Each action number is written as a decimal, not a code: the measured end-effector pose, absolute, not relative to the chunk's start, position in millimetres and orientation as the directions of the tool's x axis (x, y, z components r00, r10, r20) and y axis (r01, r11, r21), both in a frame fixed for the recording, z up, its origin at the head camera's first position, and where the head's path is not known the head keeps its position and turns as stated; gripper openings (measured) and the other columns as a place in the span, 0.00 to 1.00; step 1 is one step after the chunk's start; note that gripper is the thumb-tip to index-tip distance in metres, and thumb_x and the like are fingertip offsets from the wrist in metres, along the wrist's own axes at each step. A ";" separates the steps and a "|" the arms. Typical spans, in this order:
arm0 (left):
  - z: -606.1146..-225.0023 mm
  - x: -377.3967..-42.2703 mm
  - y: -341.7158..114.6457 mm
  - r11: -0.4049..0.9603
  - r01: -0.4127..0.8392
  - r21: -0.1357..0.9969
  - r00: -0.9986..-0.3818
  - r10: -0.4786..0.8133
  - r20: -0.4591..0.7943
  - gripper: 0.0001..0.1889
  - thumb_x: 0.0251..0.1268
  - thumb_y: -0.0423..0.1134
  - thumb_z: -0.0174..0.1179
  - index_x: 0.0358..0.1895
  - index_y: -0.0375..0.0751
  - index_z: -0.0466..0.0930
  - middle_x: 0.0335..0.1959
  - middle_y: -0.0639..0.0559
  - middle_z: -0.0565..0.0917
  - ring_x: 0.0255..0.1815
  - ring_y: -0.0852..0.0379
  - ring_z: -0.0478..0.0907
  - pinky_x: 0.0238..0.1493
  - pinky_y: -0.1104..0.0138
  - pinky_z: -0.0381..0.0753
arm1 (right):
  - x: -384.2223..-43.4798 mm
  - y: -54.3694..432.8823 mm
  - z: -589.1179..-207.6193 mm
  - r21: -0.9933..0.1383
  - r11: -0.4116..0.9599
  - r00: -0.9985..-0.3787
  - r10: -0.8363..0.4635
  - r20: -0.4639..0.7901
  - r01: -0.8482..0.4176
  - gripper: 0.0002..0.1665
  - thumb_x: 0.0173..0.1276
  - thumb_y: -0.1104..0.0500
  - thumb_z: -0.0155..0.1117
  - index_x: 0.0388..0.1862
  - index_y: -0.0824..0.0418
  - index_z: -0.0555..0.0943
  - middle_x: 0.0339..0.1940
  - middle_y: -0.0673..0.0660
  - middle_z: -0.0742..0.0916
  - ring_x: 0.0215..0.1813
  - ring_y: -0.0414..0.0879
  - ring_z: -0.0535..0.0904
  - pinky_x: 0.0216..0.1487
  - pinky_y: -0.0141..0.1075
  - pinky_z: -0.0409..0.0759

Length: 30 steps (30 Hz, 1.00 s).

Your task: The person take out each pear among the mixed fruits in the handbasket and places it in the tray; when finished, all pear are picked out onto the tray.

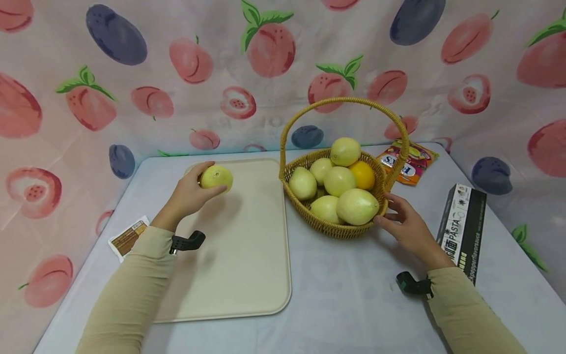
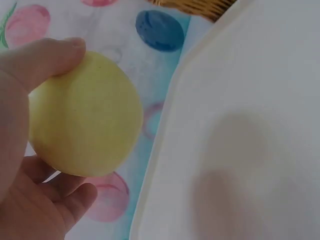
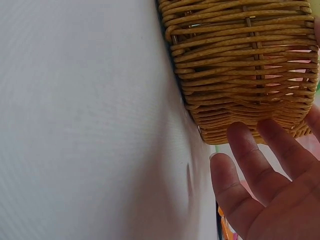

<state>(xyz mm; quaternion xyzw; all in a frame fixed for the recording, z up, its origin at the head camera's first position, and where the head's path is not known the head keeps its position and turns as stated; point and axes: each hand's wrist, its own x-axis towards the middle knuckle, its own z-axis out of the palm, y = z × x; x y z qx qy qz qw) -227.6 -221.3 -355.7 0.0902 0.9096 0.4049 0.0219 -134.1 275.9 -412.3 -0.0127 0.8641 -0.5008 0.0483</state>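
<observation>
While your left hand [image 1: 191,189] grips a smooth, round yellow fruit [image 1: 217,178] above the tray [image 1: 243,260], fingers partly spread around it, the step appears to be transfer; next move likely calls for gentle lowering. Your right hand [image 1: 409,227]: fingers loosely extended, touching basket [image 1: 333,230]. Basket: woven, hoop-handled, right of tray. Tray: flat, round-cornered.

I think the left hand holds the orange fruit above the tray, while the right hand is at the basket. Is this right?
Not quite: the head view shows the left hand holding a yellow-green fruit above the tray; the orange fruit lies in the basket. The right hand is indeed at the basket.
</observation>
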 end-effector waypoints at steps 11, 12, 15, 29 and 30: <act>-362.3 -245.3 -242.7 0.685 0.054 0.727 -0.997 0.073 0.005 0.45 0.66 0.53 0.66 0.80 0.43 0.54 0.70 0.35 0.66 0.62 0.38 0.68 0.61 0.45 0.69 | -134.7 276.4 -410.6 -0.856 0.515 -0.993 -0.065 -0.095 0.048 0.48 0.74 0.44 0.62 0.82 0.57 0.50 0.77 0.71 0.61 0.66 0.70 0.70 0.60 0.63 0.73; -363.3 -247.1 -244.2 0.685 0.050 0.726 -0.998 0.064 0.007 0.45 0.66 0.53 0.66 0.80 0.42 0.54 0.70 0.34 0.66 0.62 0.38 0.68 0.61 0.46 0.69 | -134.7 276.4 -410.5 -0.855 0.515 -0.993 -0.064 -0.098 0.051 0.48 0.74 0.43 0.62 0.82 0.56 0.50 0.77 0.71 0.61 0.66 0.69 0.70 0.60 0.63 0.72; -366.9 -252.6 -249.0 0.685 0.037 0.727 -0.999 0.039 0.015 0.45 0.66 0.53 0.65 0.80 0.42 0.53 0.69 0.33 0.67 0.60 0.38 0.68 0.60 0.47 0.69 | -135.1 276.4 -410.7 -0.856 0.514 -0.993 -0.062 -0.102 0.056 0.48 0.74 0.43 0.62 0.82 0.56 0.50 0.77 0.71 0.61 0.65 0.69 0.70 0.60 0.63 0.73; -387.8 -275.4 -269.3 0.648 -0.062 0.759 -0.997 -0.078 -0.015 0.46 0.67 0.54 0.63 0.81 0.41 0.50 0.74 0.33 0.61 0.65 0.37 0.63 0.65 0.46 0.64 | -135.9 277.3 -413.0 -0.860 0.508 -0.994 -0.063 -0.093 0.049 0.48 0.74 0.44 0.62 0.82 0.56 0.51 0.77 0.71 0.61 0.64 0.69 0.71 0.59 0.62 0.74; -389.7 -276.7 -270.6 0.645 -0.068 0.761 -0.996 -0.084 -0.017 0.46 0.67 0.54 0.63 0.81 0.41 0.50 0.74 0.33 0.61 0.66 0.36 0.62 0.65 0.46 0.63 | -136.0 277.2 -413.2 -0.860 0.509 -0.994 -0.062 -0.093 0.049 0.48 0.74 0.43 0.62 0.82 0.56 0.51 0.77 0.71 0.61 0.64 0.69 0.72 0.59 0.62 0.74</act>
